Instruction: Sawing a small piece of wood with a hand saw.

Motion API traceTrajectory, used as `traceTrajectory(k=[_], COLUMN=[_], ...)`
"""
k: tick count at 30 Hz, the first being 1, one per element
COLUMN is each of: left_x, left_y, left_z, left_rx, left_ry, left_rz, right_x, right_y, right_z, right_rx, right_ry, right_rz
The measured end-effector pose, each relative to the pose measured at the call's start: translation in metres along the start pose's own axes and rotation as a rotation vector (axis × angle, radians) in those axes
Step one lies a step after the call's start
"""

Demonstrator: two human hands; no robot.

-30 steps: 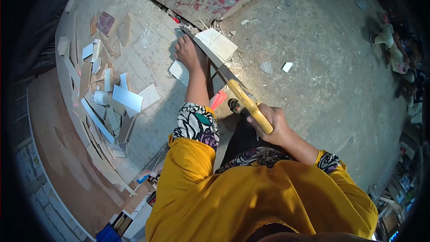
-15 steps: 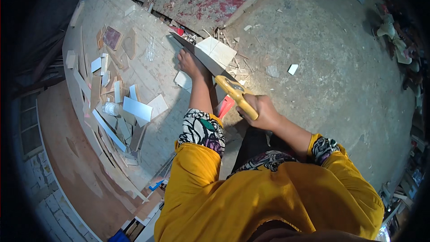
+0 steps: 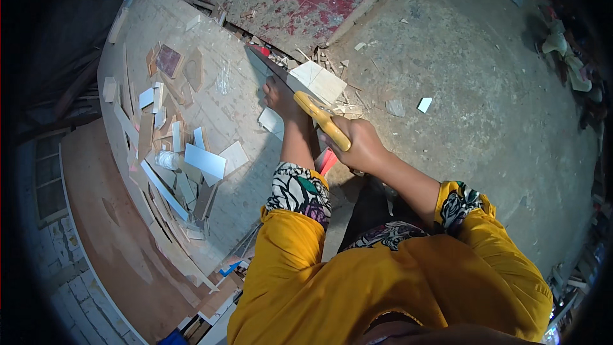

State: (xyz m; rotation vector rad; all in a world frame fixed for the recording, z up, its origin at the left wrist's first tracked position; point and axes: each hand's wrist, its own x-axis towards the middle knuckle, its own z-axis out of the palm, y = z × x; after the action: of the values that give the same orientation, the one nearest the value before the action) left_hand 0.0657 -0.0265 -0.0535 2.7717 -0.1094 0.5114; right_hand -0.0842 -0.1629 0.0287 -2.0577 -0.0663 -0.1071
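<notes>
My right hand is wrapped round the yellow handle of a handsaw. Its dark blade slants away to the far left, lying across a pale board at the worktable's edge. Right of the blade, the board juts out past the edge. Just left of the blade, my left hand bears down with curled fingers, apparently holding the board; the blade and hand hide part of the contact. A white-faced piece shows beside my left wrist; whether it belongs to the same board I cannot tell.
Several wood offcuts and a roll of clear material lie on the worktable at left. Wood scraps litter the concrete floor below the board, with a white piece farther right. Something red shows below my wrists.
My right hand has pushed the saw forward, to the far left along its blade. My left hand stays by the blade. The whole view has shifted slightly.
</notes>
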Motion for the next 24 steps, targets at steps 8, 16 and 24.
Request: traceTrajectory(k=[8,16,24], left_x=[0.012,0.027,0.022], left_y=[-0.023,-0.023,-0.014], left_z=[0.009,0.003,-0.006], left_rx=[0.256,0.056,-0.08], left_ry=[-0.074,-0.076,0.076], left_rz=[-0.146,-0.142,-0.164], right_x=[-0.04,-0.008,-0.001], right_y=[-0.039,-0.015,-0.041], right_z=[-0.04,-0.047,-0.052], right_rx=[0.182,0.185,-0.001], right_ry=[-0.06,-0.1,-0.115], right_rz=[0.196,0.203,-0.029])
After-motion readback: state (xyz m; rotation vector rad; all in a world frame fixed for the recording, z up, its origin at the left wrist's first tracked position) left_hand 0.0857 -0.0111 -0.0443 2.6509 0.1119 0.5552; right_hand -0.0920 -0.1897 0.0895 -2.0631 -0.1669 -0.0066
